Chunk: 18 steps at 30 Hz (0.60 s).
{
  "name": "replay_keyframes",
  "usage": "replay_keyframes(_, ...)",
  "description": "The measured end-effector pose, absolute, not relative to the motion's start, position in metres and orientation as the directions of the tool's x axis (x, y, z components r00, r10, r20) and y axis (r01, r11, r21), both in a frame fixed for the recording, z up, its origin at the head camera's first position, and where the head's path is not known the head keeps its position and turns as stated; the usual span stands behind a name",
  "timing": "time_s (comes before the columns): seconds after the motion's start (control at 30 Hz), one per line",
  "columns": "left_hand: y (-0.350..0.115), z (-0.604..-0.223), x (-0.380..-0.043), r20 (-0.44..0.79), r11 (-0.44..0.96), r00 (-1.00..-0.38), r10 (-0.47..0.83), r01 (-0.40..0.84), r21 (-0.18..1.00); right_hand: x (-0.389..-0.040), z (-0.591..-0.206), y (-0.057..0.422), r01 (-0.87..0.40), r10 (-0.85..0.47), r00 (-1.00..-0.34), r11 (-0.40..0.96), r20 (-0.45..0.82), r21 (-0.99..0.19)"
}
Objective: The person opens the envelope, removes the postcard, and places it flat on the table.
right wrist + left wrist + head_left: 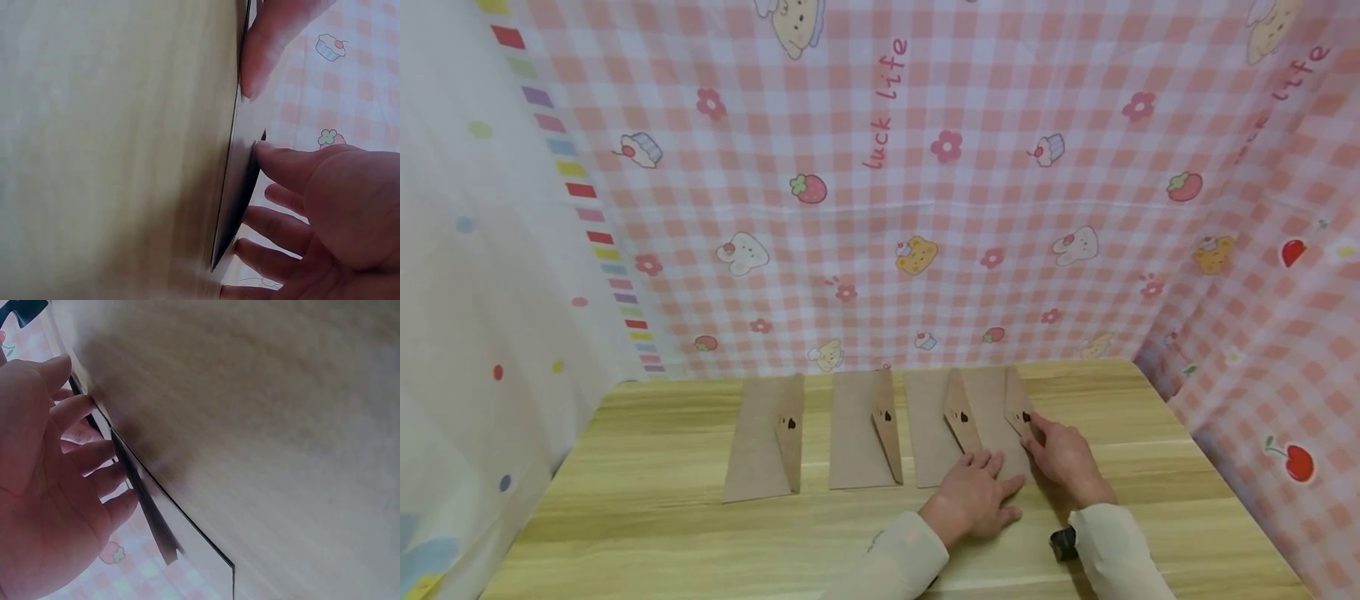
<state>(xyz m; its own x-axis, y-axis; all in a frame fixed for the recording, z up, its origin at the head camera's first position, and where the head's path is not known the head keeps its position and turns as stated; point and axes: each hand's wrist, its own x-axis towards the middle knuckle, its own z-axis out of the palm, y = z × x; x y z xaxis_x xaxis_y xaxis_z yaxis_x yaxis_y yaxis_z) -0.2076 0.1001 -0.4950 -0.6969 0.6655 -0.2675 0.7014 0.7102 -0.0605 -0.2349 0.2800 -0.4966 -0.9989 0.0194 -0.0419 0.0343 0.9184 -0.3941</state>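
Several brown paper envelopes lie in a row on the table, flaps toward the right, each flap with a small dark mark. My left hand (976,498) rests with spread fingers on the near edges of the third envelope (928,433) and the rightmost envelope (988,408). At the right side of the rightmost one, my right hand (1067,457) touches its partly raised flap (1017,400). In the right wrist view, the thumb (284,164) meets the flap's edge while fairly straight fingers lie along its side. Some right fingertips are hidden behind the flap.
Two more envelopes, the leftmost (752,442) and its neighbour (855,442), lie apart on the wooden table (662,517). A pink checked cloth (850,225) hangs at the back and right, a white one (490,275) at the left. A black strap shows near the right cuff (1108,537).
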Motion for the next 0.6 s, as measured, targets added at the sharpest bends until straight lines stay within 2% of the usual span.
replay_keyframes(0.6, 0.1007, -0.4935, -0.2067, -0.275, 0.724, -0.706, 0.653, 0.688, -0.049, -0.2321, -0.4955, 0.2824, -0.016, -0.013, -1.000, 0.909, 0.008, -0.417)
